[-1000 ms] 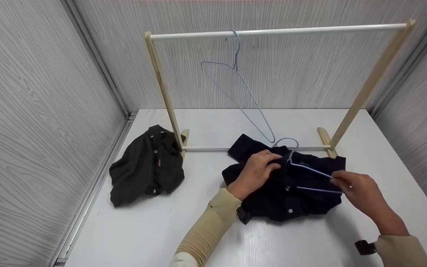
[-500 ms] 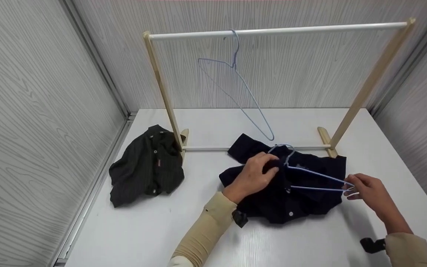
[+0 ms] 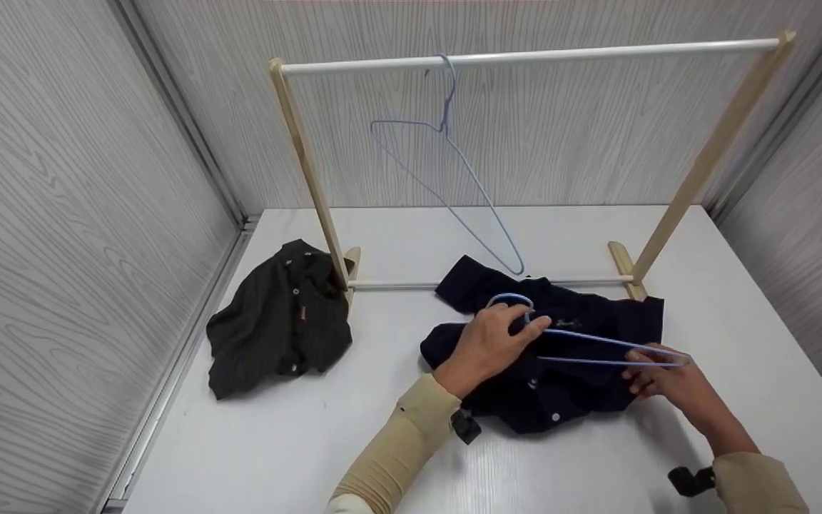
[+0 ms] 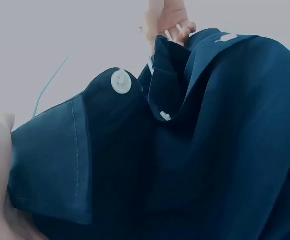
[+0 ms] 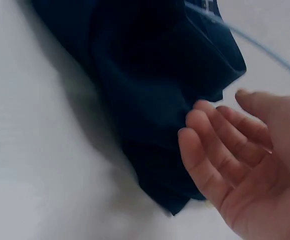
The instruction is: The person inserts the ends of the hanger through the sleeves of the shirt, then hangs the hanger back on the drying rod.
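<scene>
A navy button-up shirt (image 3: 568, 396) lies bunched on the table. A blue wire hanger (image 3: 596, 338) is partly inside it, with its hook near my left hand and one end sticking out to the right. My left hand (image 3: 486, 346) pinches the shirt near the collar, beside the hanger's neck; the left wrist view shows the stitched collar (image 4: 50, 165) against the fingers. My right hand (image 3: 675, 378) is under the protruding hanger end, fingers loosely bent at the shirt's right side. In the right wrist view, the right palm (image 5: 250, 195) holds nothing.
A rack with wooden legs and a white rail (image 3: 561, 56) stands behind the shirt. A second blue wire hanger (image 3: 447, 107) hangs from the rail. A dark olive shirt (image 3: 268, 328) lies crumpled by the rack's left foot. Panel walls enclose the table's back and sides.
The right hand has let go of the hanger's end and moved left to the shirt's side. The hanger has shifted left, its hook now by my left fingers.
</scene>
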{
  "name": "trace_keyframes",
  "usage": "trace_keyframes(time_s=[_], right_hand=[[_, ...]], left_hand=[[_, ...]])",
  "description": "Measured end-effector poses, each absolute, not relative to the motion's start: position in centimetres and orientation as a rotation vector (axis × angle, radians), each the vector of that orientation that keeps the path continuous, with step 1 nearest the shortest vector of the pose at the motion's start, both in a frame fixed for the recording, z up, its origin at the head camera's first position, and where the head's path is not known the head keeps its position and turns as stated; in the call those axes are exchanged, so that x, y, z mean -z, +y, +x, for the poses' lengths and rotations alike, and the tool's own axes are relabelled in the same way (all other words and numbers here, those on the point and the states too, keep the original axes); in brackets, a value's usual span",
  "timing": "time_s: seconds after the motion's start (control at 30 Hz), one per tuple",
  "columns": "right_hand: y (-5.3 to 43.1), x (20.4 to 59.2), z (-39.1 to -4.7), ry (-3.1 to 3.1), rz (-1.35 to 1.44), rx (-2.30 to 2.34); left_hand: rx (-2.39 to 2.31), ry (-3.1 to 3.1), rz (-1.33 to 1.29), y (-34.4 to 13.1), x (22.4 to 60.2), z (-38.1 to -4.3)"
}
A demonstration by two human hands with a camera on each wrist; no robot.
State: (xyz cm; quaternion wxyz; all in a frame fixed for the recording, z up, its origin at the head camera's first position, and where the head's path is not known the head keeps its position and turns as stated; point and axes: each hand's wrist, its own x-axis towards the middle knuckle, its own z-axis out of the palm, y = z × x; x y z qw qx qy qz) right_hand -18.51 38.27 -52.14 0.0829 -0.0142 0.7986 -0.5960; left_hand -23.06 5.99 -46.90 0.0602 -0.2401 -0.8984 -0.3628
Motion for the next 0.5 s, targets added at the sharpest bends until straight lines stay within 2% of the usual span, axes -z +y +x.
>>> trace_keyframes(time_s=[0.2, 0.5], right_hand=[[36.6, 52.3, -19.3, 2.445, 0.032, 1.673], [36.9, 51.2, -19.2, 2.519, 0.054, 1.673]], left_hand=[[1.037, -2.693, -0.755, 5.9, 46.9, -23.0], [1.077, -2.633, -0.726, 5.1, 46.8, -23.3]])
